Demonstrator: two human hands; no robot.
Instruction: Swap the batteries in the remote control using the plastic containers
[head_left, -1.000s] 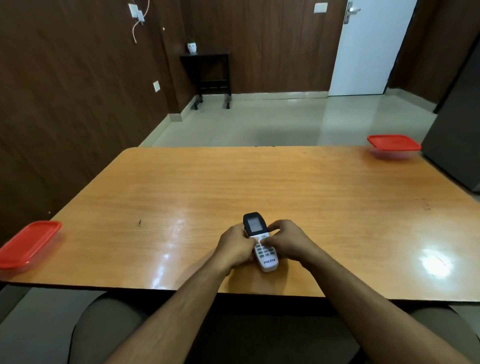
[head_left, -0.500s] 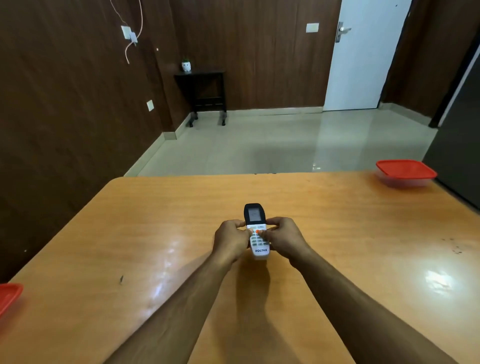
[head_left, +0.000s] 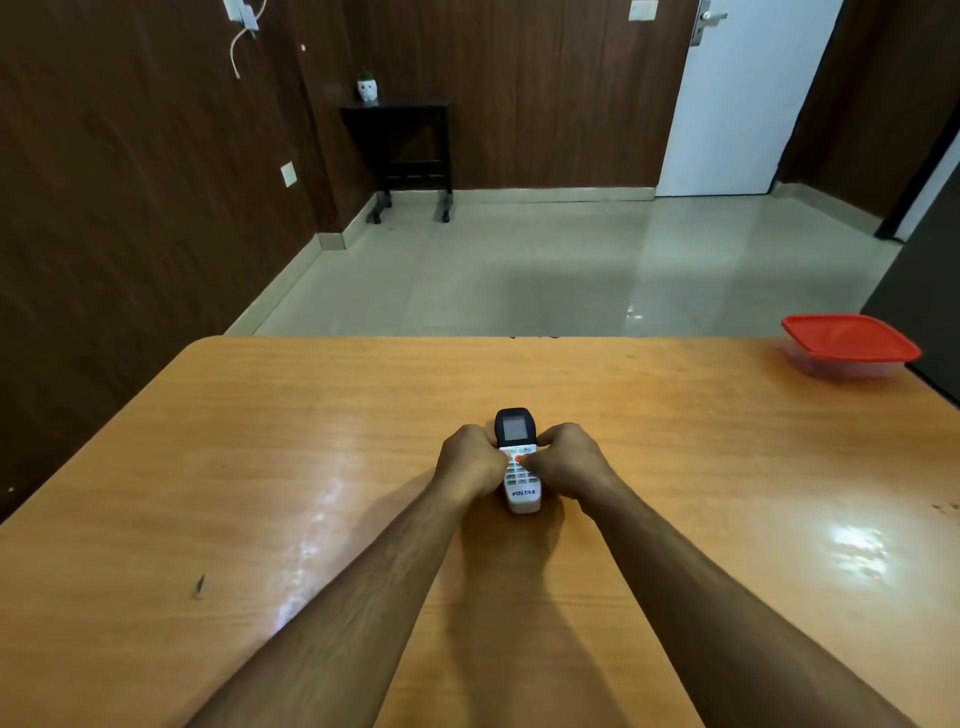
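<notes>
The remote control (head_left: 516, 462) sits face up between both hands over the middle of the wooden bench (head_left: 260, 441), its dark display end pointing away from the person and its white end, marked VOLTAS, pointing toward the person. The left hand (head_left: 470, 460) is closed around the remote's left edge, fingers curled under. The right hand (head_left: 569, 462) is closed on the right edge, with its thumb pressed on the keypad close to the orange button. Whether the remote rests on the bench or is held just above it cannot be determined. A clear plastic container with a red lid (head_left: 849, 345) stands at the far right corner of the bench, well apart from the right hand, lid fitted on.
</notes>
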